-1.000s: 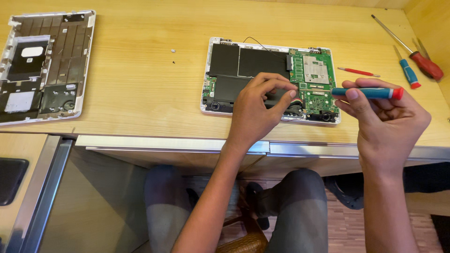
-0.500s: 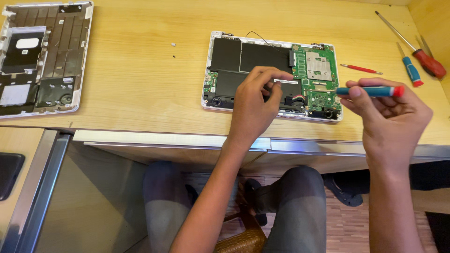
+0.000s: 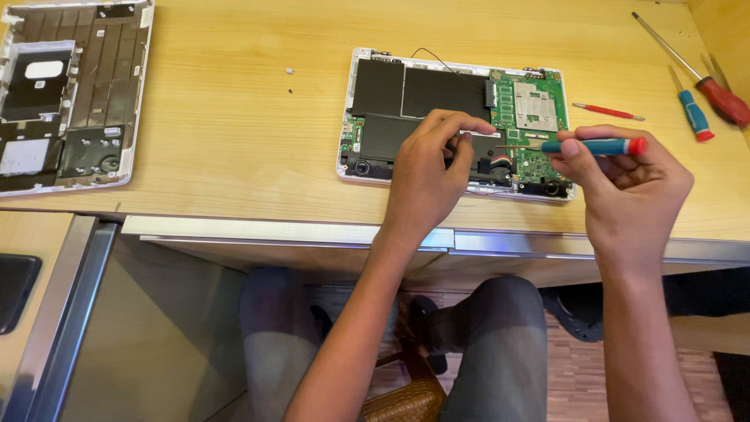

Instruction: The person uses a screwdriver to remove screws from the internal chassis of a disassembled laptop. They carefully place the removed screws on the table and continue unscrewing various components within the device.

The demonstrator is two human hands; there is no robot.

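An opened white laptop base (image 3: 367, 168) lies on the wooden desk, showing black battery cells (image 3: 441, 90) and a green circuit board (image 3: 533, 105). My left hand (image 3: 428, 176) rests on its lower middle, fingertips curled down onto a part near the battery's edge. My right hand (image 3: 625, 187) holds a blue-handled, red-capped screwdriver (image 3: 598, 146) level, its thin tip pointing left over the board toward my left fingers.
The laptop's removed bottom cover (image 3: 66, 94) lies at the far left. A red-handled screwdriver (image 3: 723, 100), a small blue one (image 3: 691, 113) and a thin red one (image 3: 605, 112) lie at the right. Two tiny screws (image 3: 290, 72) sit mid-desk. My knees show below the desk edge (image 3: 281, 230).
My left fingers have shifted slightly on the laptop's lower middle. The right hand keeps the screwdriver level; the view has tilted a little.
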